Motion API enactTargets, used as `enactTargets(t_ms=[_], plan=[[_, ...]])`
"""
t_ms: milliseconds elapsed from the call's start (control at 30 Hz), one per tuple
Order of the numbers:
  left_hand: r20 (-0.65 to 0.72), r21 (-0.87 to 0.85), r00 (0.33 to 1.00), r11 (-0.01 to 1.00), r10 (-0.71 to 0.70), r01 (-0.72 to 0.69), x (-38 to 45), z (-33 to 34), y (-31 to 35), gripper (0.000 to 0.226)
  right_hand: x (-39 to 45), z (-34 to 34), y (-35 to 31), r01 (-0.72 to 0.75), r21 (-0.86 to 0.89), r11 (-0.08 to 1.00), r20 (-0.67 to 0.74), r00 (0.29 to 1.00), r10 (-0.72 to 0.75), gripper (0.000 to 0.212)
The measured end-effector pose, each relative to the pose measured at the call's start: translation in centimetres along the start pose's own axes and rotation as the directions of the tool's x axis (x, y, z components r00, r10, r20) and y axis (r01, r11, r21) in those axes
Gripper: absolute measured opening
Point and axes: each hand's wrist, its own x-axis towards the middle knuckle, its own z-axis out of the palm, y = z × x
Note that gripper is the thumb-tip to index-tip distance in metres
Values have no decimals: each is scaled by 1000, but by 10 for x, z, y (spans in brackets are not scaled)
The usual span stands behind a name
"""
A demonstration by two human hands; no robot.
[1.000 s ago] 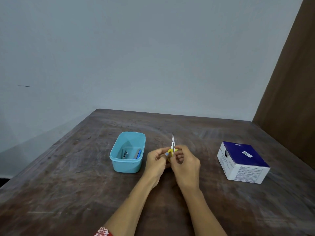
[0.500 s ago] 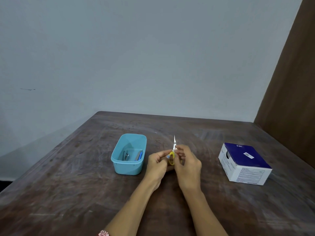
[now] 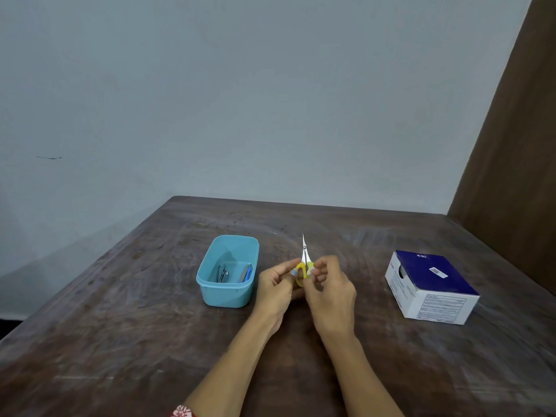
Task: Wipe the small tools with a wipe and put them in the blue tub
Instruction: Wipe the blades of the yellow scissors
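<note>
Both hands meet over the middle of the dark wooden desk (image 3: 126,311), forearms coming in from 6 o'clock.

Left hand (image 3: 276,285): fingers curled, its grip pinching the yellow handle loops of a small pair of scissors (image 3: 304,260). Thumb lies along the 9 o'clock side of the handle.

Right hand (image 3: 331,291): fingers curled in toward the same handle from the 3 o'clock side, its grip pinching at the loops. A pale scrap shows between the fingertips and the handle; it may be the wipe, too small to tell for certain.

The scissors stand nearly upright, blades together, tip pointing to 12 o'clock, raised above the hands and clear of the desk surface.

Blue tub (image 3: 210,293): on the desk just beside the left hand, at its 9 o'clock, not touching it. Rectangular, rounded corners, open top. Inside lie a few small items: a metal tool (image 3: 223,275) toward the tub's 6 o'clock end, and a blue-handled tool (image 3: 246,273) against the 3 o'clock wall. Exact type of either cannot be told.

White box with dark blue top (image 3: 433,288): on the desk well apart from the hands, at their 3 o'clock, turned at an angle, a small label on the lid.

A red patterned sleeve edge (image 3: 182,412) shows at the bottom of the view on the left arm.
</note>
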Motion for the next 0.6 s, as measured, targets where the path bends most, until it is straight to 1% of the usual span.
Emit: enactTargets(t_ms=[67,133,233,300,367,500,600], plan=[[27,13,1000,1000,-1,1,-2,1,0,24,1,-1,0,8,-21,1000,-69,998,-10,18],[59,69,998,998,0,-4,-3,2,-1,25,3,-1,0,32,-50,998,-92,995,-36,18],[85,145,996,989,10,-22,-4,2,-2,28,2,-1,-2,101,-99,990,-69,992,-108,19],[88,149,996,988,19,-32,-5,2,-1,29,2,0,-2,118,-64,991,-64,990,-122,20],[77,160,996,986,33,-45,-5,3,-1,29,2,0,1,116,-36,993,-56,991,-118,18],[33,150,998,987,58,-63,-3,2,-4,28,3,0,8,69,-61,996,-62,995,-73,17],[44,157,996,984,75,-81,-4,1,-3,29,3,1,5,157,-74,985,-24,987,-159,20]])
